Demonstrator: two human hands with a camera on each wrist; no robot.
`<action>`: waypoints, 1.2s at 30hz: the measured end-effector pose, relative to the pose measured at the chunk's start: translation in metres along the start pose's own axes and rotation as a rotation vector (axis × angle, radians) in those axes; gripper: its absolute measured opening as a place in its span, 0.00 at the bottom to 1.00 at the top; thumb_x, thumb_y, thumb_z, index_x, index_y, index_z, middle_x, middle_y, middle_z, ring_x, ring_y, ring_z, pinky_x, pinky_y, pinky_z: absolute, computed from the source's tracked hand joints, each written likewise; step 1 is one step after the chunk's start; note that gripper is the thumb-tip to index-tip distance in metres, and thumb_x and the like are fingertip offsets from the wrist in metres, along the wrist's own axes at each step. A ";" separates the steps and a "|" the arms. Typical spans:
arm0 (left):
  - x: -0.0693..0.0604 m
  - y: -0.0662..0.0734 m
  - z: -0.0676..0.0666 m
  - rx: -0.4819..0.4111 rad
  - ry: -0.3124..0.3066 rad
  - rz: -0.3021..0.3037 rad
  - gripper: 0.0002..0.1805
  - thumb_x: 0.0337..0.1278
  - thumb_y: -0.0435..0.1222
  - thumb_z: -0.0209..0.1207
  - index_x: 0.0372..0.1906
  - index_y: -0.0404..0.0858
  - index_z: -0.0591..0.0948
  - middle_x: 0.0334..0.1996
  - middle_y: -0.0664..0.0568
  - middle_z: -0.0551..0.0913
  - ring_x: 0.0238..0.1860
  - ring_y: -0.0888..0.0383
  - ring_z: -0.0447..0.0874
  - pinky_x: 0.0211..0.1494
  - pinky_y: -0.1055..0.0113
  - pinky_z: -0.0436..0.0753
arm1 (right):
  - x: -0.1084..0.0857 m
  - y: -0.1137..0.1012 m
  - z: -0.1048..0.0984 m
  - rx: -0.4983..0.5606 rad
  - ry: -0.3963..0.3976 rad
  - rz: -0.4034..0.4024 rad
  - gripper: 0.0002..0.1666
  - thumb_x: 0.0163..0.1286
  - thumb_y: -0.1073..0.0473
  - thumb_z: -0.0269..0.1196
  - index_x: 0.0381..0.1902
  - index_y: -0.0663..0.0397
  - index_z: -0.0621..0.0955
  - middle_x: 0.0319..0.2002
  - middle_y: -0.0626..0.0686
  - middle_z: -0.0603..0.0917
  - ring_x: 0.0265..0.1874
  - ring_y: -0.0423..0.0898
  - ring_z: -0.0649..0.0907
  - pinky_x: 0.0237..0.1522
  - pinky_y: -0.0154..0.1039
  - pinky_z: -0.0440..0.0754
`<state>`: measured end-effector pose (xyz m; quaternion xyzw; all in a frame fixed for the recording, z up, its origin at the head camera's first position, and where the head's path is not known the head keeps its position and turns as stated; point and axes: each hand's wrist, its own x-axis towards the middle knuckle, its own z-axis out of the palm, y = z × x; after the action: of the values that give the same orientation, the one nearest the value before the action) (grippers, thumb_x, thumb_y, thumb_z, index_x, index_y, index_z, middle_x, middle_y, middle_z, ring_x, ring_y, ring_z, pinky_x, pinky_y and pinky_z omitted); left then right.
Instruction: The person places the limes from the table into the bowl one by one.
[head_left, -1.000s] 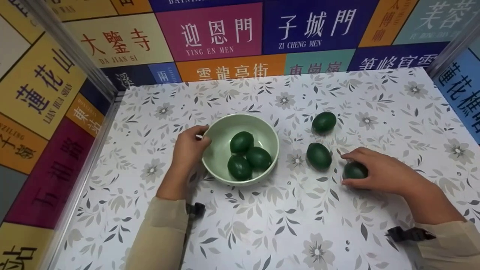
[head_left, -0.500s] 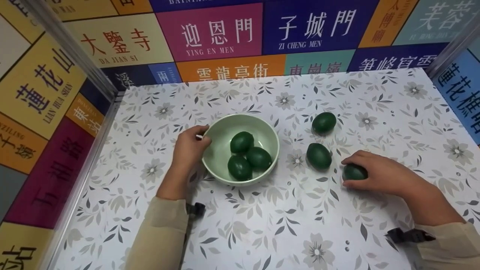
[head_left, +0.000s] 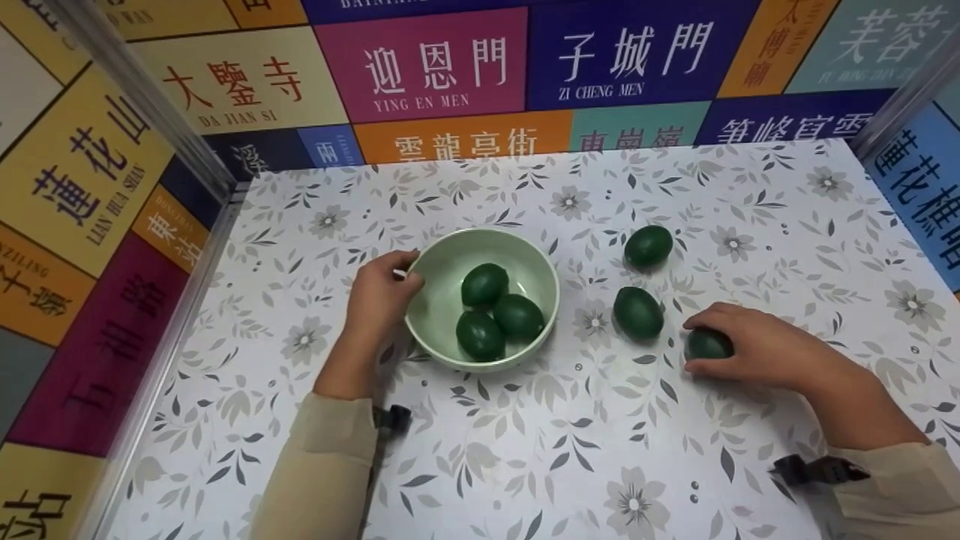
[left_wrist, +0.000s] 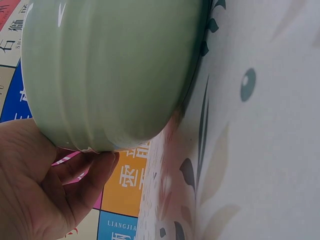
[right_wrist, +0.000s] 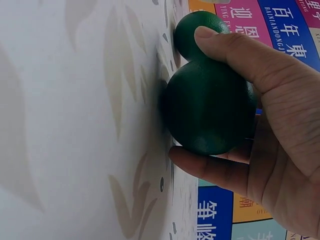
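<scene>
A pale green bowl (head_left: pixel 431 300) stands on the table with three dark green oval fruits (head_left: pixel 481 335) inside. At its left rim my left hand (head_left: pixel 379 294) grips the edge between thumb and fingers. The left wrist view shows the bowl's outer wall (left_wrist: pixel 115 70), with the fingers (left_wrist: pixel 82 175) under its rim. My right hand (head_left: pixel 757 341) holds another dark green fruit (head_left: pixel 708 344) on the tabletop, thumb on one side and fingers on the other. In the right wrist view this fruit (right_wrist: pixel 210 110) sits between them, its far side hidden.
Two more green fruits, an upper one (head_left: pixel 649 247) and a lower one (head_left: pixel 638 313), lie between the bowl and my right hand. The table (head_left: pixel 525 465) has a floral cover. Printed panels (head_left: pixel 420 67) wall its back and sides.
My right hand's fingers have closed in slightly around the fruit, which has barely shifted. The left hand and the bowl stay where they were.
</scene>
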<state>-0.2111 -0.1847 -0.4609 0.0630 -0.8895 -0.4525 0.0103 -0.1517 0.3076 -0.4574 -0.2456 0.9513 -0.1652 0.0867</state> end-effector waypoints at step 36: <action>0.000 0.000 0.000 0.003 0.000 0.000 0.25 0.60 0.34 0.60 0.64 0.43 0.84 0.52 0.47 0.86 0.47 0.52 0.86 0.46 0.59 0.85 | 0.015 -0.024 -0.020 0.012 0.164 -0.119 0.28 0.60 0.48 0.78 0.56 0.49 0.84 0.50 0.46 0.85 0.45 0.41 0.81 0.44 0.42 0.80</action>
<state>-0.2107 -0.1852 -0.4609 0.0631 -0.8902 -0.4511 0.0099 -0.1587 0.2862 -0.4319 -0.2867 0.9379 -0.1951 -0.0001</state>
